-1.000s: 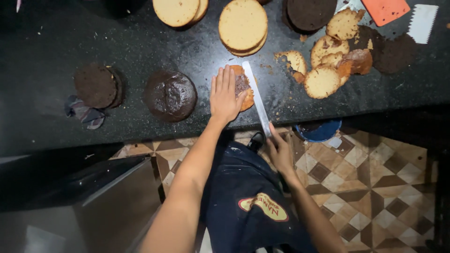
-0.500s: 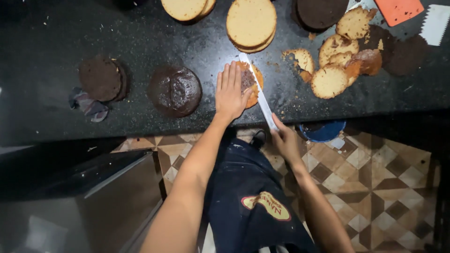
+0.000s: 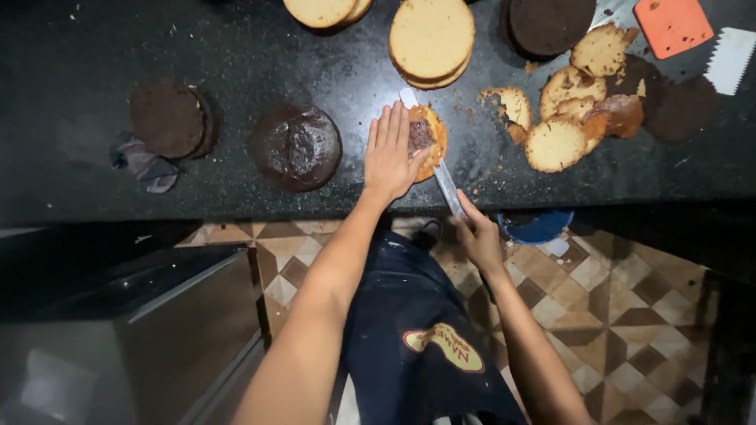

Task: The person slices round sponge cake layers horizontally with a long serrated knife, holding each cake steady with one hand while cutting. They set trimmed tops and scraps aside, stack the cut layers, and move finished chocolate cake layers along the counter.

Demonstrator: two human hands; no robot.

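Observation:
My left hand (image 3: 388, 153) lies flat with fingers together on top of a small round orange-edged cake (image 3: 426, 138) on the black speckled counter (image 3: 236, 63). My right hand (image 3: 477, 234) grips the handle of a long knife (image 3: 441, 169) at the counter's front edge. The blade runs under my left palm through the cake, its tip showing past the far side.
A dark chocolate cake (image 3: 296, 147) sits left of my hand, another chocolate round (image 3: 168, 120) farther left beside a crumpled cloth (image 3: 145, 167). Stacked pale cake rounds (image 3: 431, 39), cut cake scraps (image 3: 579, 102), an orange scraper (image 3: 671, 25) and a white comb scraper (image 3: 729, 60) lie beyond. A blue bowl (image 3: 537, 226) sits below the counter edge.
The knife blade has pushed farther into the cake, its tip now showing beyond it. My left hand stays pressed on top; the view has shifted slightly.

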